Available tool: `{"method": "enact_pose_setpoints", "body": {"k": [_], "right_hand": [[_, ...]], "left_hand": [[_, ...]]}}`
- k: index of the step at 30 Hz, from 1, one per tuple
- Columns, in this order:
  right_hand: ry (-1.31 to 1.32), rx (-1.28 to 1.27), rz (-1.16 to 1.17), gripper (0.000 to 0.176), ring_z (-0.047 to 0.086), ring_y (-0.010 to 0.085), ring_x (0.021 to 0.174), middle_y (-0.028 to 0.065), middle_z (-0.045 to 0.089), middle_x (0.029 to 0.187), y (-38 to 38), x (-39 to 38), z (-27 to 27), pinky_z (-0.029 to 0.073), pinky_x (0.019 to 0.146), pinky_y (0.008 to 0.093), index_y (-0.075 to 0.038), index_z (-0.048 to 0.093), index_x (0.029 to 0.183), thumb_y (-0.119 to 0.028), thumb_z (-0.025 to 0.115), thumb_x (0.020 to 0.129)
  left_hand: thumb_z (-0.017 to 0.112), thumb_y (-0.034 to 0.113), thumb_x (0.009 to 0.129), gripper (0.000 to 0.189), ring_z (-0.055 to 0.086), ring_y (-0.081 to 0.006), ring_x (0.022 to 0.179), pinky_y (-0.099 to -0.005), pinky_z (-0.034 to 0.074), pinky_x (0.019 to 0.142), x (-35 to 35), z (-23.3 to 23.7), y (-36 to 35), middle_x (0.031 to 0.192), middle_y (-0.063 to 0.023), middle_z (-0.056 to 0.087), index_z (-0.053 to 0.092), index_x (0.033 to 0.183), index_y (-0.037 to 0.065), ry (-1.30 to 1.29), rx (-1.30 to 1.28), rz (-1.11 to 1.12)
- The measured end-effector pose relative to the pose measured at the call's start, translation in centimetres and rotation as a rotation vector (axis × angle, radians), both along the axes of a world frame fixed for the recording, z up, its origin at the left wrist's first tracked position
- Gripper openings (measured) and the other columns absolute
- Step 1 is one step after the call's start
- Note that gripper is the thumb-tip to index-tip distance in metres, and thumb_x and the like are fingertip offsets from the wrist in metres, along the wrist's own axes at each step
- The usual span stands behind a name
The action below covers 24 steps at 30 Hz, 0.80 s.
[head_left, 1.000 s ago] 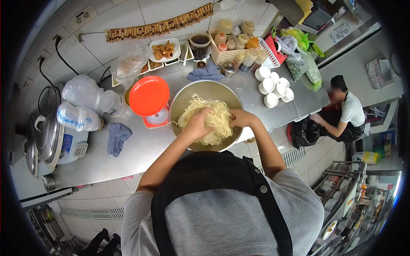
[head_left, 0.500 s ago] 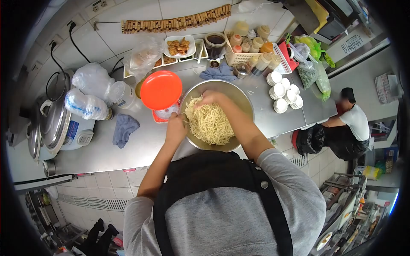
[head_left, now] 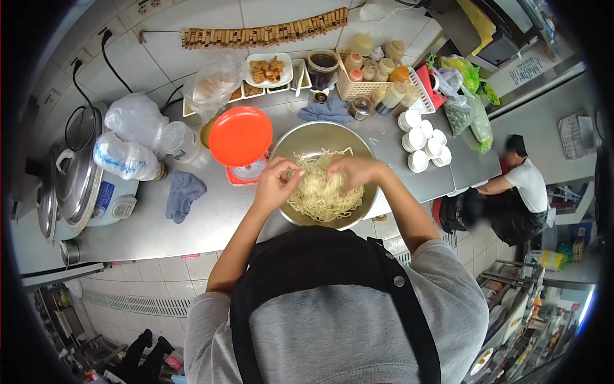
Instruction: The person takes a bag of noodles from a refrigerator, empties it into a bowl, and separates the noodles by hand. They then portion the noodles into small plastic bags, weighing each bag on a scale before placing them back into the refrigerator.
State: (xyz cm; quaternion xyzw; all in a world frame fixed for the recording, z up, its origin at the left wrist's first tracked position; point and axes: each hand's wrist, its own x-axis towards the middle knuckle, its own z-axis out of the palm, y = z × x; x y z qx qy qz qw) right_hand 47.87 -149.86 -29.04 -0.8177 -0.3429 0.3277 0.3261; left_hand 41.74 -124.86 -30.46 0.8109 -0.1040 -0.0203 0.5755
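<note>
A wide steel mixing bowl [head_left: 368, 144] holds a heap of pale yellow noodles [head_left: 326, 208]. My left hand [head_left: 279, 182] is over the bowl's left rim, fingers curled and pinched at the edge of the noodles. Across from it, my right hand [head_left: 355, 173] is blurred by motion, its fingers bent round a raised clump of noodles. That clump is smeared between both hands, above the heap. Close to the left hand stands a kitchen scale [head_left: 248, 171] with a round red-orange pan [head_left: 241, 136].
Behind the bowl are a blue cloth [head_left: 325, 110], a basket of squeeze bottles [head_left: 355, 86] and a dish of fried pieces [head_left: 267, 70]. Stacked white cups [head_left: 419, 139] stand right; a rice cooker [head_left: 83, 182] stands left. Another person [head_left: 527, 182] bends at the right.
My right hand has drawn back from the bowl's far left to its right side. My left hand has moved from the rim in towards the noodles, and a clump is now lifted.
</note>
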Motion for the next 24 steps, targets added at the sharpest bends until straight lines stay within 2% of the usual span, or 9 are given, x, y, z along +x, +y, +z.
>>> {"method": "enact_pose_setpoints", "body": {"k": [2,3,4,6,7,10,16,22,24], "right_hand": [[-0.238,-0.035,0.15,0.038,0.053,0.023,0.106,0.0118,0.055,0.113,-0.4,-2.6,0.0,0.042,0.09,0.0343,-0.006,0.067,0.093,-0.025,0.079,0.063],[-0.242,0.006,0.104,0.038,0.052,0.025,0.107,0.0115,0.057,0.11,-0.4,-3.6,-0.8,0.043,0.089,0.0357,-0.008,0.068,0.09,-0.031,0.08,0.063],[-0.242,0.005,0.098,0.038,0.052,0.025,0.107,0.0115,0.057,0.11,-0.6,-3.7,-1.4,0.043,0.089,0.0357,-0.008,0.068,0.09,-0.031,0.08,0.063],[0.258,0.115,-0.46,0.033,0.051,0.0292,0.106,0.0103,0.058,0.111,-0.5,-3.9,-1.7,0.043,0.088,0.0381,-0.009,0.07,0.085,-0.032,0.08,0.064],[0.171,-0.106,-0.471,0.047,0.052,0.0319,0.105,0.0125,0.054,0.12,-0.7,-3.1,-1.4,0.044,0.089,0.0389,-0.011,0.067,0.099,-0.033,0.082,0.06],[-0.418,-0.303,-0.628,0.071,0.052,0.033,0.108,0.0177,0.049,0.125,0.2,-4.9,-1.3,0.043,0.092,0.037,-0.009,0.056,0.116,-0.03,0.085,0.054],[-0.157,0.026,-0.841,0.075,0.051,0.0345,0.108,0.0201,0.05,0.115,0.2,-4.4,-6.0,0.042,0.095,0.0377,-0.008,0.05,0.12,-0.018,0.077,0.051],[-0.381,0.325,-0.734,0.061,0.052,0.0289,0.105,0.0148,0.052,0.108,-0.2,-7.4,1.5,0.042,0.093,0.0322,-0.005,0.052,0.113,-0.007,0.072,0.056],[-0.382,0.697,-0.825,0.062,0.051,0.0252,0.108,0.0109,0.05,0.111,-0.4,-7.8,1.5,0.042,0.093,0.0351,-0.005,0.052,0.114,-0.007,0.072,0.055]], "left_hand": [[0.077,0.021,0.07,0.033,0.06,-0.0216,0.086,-0.0301,0.051,0.067,1.4,-0.9,-0.3,0.097,-0.0088,0.057,0.062,0.094,0.004,-0.084,0.117,-0.082],[0.084,0.032,0.06,0.073,0.053,-0.0294,0.109,-0.0395,0.045,0.09,2.3,-2.4,-0.2,0.115,-0.0161,0.053,0.051,0.122,0.008,-0.114,0.26,-0.222],[0.084,0.032,0.06,0.073,0.053,-0.0294,0.109,-0.0395,0.045,0.09,3.0,-4.0,-0.6,0.115,-0.0161,0.053,0.051,0.122,0.008,-0.115,0.26,-0.227],[0.088,0.038,0.048,0.115,0.041,-0.0373,0.123,-0.0437,0.031,0.105,3.9,-6.7,-1.7,0.13,-0.0258,0.041,0.027,0.141,0.01,-0.042,0.323,-0.419],[0.09,0.038,0.04,0.137,0.035,-0.0408,0.128,-0.0415,0.029,0.107,4.4,-8.1,-2.3,0.136,-0.0323,0.031,0.009,0.146,0.01,0.018,0.316,-0.525],[0.091,0.035,0.039,0.135,0.037,-0.0392,0.126,-0.0401,0.032,0.106,4.6,-8.9,-4.0,0.135,-0.0294,0.035,0.012,0.145,0.008,0.128,0.26,-0.536],[0.082,0.017,0.047,0.108,0.045,-0.0346,0.12,-0.0404,0.04,0.099,4.4,-7.1,-4.7,0.129,-0.0198,0.046,0.026,0.139,0.01,0.092,0.197,-0.442],[0.075,0.009,0.052,0.097,0.045,-0.0365,0.118,-0.0416,0.038,0.099,1.3,4.2,-3.8,0.13,-0.0176,0.045,0.03,0.138,0.014,-0.237,0.14,-0.363],[0.075,0.009,0.052,0.1,0.042,-0.0372,0.121,-0.0425,0.037,0.1,0.6,5.0,-3.6,0.131,-0.0169,0.044,0.028,0.14,0.014,-0.314,0.098,-0.308]]}}
